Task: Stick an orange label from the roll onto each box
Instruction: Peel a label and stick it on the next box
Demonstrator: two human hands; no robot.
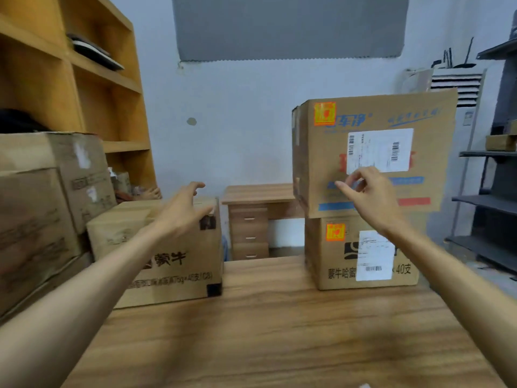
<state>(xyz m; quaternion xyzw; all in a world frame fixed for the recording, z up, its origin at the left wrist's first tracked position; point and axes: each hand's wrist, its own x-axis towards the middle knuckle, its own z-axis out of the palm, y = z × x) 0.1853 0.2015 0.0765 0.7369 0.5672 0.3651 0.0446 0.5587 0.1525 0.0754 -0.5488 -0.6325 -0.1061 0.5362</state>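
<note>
Both hands were held out, well apart and holding nothing. The left hand (181,211), fingers loosely spread, was over the top near edge of a carton (173,273) printed "蒙牛" in dark characters; I cannot tell whether it touched. The right hand (369,197), fingers relaxed and lightly bent, was in front of the upper box (316,169) of a two-box stack, at the lower edge of its white shipping label (380,149). Up and left of that hand, an orange label (324,113) sat beside blue "车净". Below the hand, the lower box (330,275) read "蒙牛" and "40支", with its own orange sticker (335,232). All stood on a wooden table (279,331).
</note>
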